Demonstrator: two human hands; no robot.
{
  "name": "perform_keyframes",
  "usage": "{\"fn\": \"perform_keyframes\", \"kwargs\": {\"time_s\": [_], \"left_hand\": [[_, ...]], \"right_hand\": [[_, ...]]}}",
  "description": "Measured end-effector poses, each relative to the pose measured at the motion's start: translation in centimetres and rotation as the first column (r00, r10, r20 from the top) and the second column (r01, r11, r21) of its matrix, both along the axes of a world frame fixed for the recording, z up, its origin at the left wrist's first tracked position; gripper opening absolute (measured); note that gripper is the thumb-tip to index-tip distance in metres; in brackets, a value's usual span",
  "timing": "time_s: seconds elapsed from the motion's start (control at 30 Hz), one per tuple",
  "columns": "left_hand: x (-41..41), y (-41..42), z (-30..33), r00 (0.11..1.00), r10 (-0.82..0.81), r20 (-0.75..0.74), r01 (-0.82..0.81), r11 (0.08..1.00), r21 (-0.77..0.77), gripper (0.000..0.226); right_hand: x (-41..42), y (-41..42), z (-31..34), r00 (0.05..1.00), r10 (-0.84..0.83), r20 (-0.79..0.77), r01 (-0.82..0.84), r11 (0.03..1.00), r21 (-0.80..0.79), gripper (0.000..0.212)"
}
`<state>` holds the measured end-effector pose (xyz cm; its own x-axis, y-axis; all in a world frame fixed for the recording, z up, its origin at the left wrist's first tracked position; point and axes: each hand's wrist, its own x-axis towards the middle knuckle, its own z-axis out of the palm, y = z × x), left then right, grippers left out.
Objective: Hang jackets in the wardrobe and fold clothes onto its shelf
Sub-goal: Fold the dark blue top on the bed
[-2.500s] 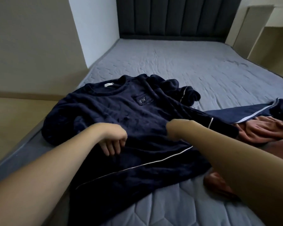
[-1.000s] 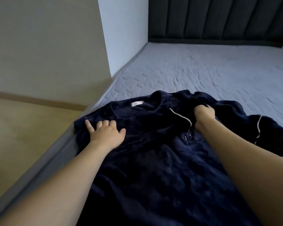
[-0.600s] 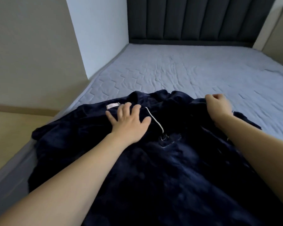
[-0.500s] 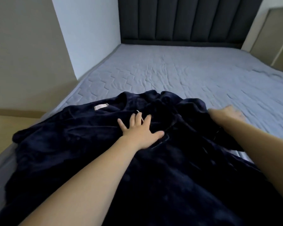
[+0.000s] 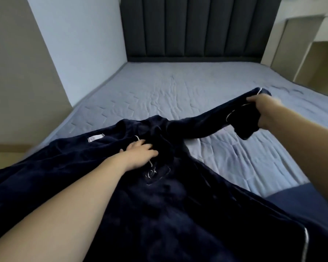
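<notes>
Left hand (image 5: 140, 155) presses flat, fingers relaxed, on navy top (image 5: 159, 205) lying on bed (image 5: 178, 87). Right hand (image 5: 263, 112) grips its sleeve (image 5: 206, 123), lifted off the bed.

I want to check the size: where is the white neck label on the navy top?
In the head view, the white label lies left of centre on the navy top, beyond the left hand.
</notes>
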<state>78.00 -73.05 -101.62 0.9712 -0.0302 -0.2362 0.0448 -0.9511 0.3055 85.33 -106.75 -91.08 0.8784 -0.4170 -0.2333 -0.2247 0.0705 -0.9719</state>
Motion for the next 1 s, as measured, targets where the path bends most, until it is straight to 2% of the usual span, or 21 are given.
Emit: {"fn": "perform_keyframes", "kwargs": {"time_s": [0.03,0.07,0.1,0.17,0.23,0.3,0.33,0.37,0.4,0.47,0.53,0.6,0.67,0.7,0.73,0.77,0.8,0.83,0.87,0.93,1.0], "left_hand": [[-0.5,1.1,1.6,0.997,0.01,0.081,-0.002,0.996,-0.089,0.038],[-1.2,2.5,3.1,0.983,0.099,0.153,-0.065,0.975,-0.213,0.029],[-2.0,4.3,4.5,0.96,0.223,0.169,-0.161,0.936,-0.314,0.026],[-4.2,8.4,6.4,0.886,0.454,0.09,-0.367,0.807,-0.463,0.028],[-6.7,12.6,7.2,0.788,0.615,0.011,-0.471,0.614,-0.634,0.029],[-9.7,15.8,7.2,0.704,0.698,-0.13,-0.525,0.388,-0.758,0.03],[-10.9,16.9,7.0,0.697,0.68,-0.229,-0.539,0.286,-0.792,0.037],[-11.8,17.4,6.6,0.705,0.639,-0.308,-0.549,0.216,-0.808,0.046],[-12.5,17.4,6.3,0.721,0.584,-0.373,-0.565,0.183,-0.805,0.055],[-13.3,16.3,5.1,0.763,0.49,-0.421,-0.586,0.251,-0.77,0.061],[-13.0,14.8,3.4,0.759,0.583,-0.289,-0.567,0.374,-0.734,0.056],[-12.4,14.3,2.9,0.697,0.71,-0.104,-0.548,0.433,-0.715,0.036],[-12.1,15.8,4.3,0.682,0.732,-0.018,-0.539,0.485,-0.689,0.037],[-12.2,17.3,5.2,0.707,0.706,0.038,-0.553,0.586,-0.592,0.039],[-12.5,19.1,5.9,0.744,0.661,0.098,-0.578,0.71,-0.402,0.04],[-12.9,20.9,6.4,0.776,0.612,0.152,-0.595,0.791,-0.144,0.043],[-13.4,22.3,6.8,0.799,0.573,0.185,-0.596,0.795,0.115,0.048],[-13.8,22.8,6.7,0.817,0.536,0.211,-0.576,0.772,0.268,0.054],[-13.8,22.5,6.5,0.837,0.48,0.263,-0.544,0.783,0.301,0.058],[-12.8,20.1,5.3,0.887,0.295,0.356,-0.377,0.908,0.184,0.06],[-11.5,16.7,3.7,0.959,0.119,0.259,-0.144,0.986,0.079,0.063]], "right_hand": [[-0.3,1.4,2.1,0.997,-0.021,0.073,0.022,1.0,-0.012,0.061],[-0.9,3.3,3.7,0.99,-0.008,0.143,0.015,0.999,-0.046,0.062],[-1.9,5.8,5.0,0.975,0.053,0.216,-0.03,0.994,-0.109,0.057],[-5.0,11.8,5.9,0.894,0.293,0.338,-0.173,0.924,-0.342,0.043],[-8.9,17.6,5.2,0.691,0.625,0.364,-0.3,0.705,-0.642,0.041],[-12.2,22.0,2.7,0.405,0.891,0.204,-0.355,0.359,-0.863,0.057],[-13.0,23.5,1.2,0.329,0.939,0.097,-0.361,0.22,-0.906,0.067],[-13.6,24.3,-0.3,0.334,0.943,0.003,-0.392,0.142,-0.909,0.073],[-13.7,24.6,-1.9,0.398,0.915,-0.066,-0.428,0.121,-0.896,0.075],[-13.4,24.0,-4.8,0.586,0.78,-0.221,-0.46,0.096,-0.883,0.076],[-13.2,22.8,-7.2,0.724,0.583,-0.368,-0.471,0.029,-0.881,0.079],[-13.0,22.0,-9.0,0.801,0.44,-0.407,-0.476,0.056,-0.878,0.083],[-12.4,21.7,-9.9,0.851,0.345,-0.396,-0.456,0.11,-0.883,0.086],[-12.0,21.8,-10.1,0.872,0.306,-0.382,-0.437,0.131,-0.89,0.086],[-11.6,22.2,-10.2,0.891,0.281,-0.358,-0.41,0.155,-0.899,0.086],[-11.1,22.6,-10.2,0.909,0.269,-0.319,-0.375,0.194,-0.906,0.085],[-10.5,23.0,-10.1,0.923,0.265,-0.28,-0.344,0.238,-0.908,0.084],[-9.9,23.6,-9.9,0.932,0.268,-0.244,-0.316,0.272,-0.909,0.082],[-9.4,24.1,-9.8,0.936,0.281,-0.211,-0.289,0.274,-0.917,0.075],[-8.1,24.4,-9.8,0.934,0.329,-0.14,-0.2,0.155,-0.968,0.046],[-7.0,23.3,-10.2,0.936,0.321,-0.145,-0.15,-0.007,-0.989,0.027]]}}
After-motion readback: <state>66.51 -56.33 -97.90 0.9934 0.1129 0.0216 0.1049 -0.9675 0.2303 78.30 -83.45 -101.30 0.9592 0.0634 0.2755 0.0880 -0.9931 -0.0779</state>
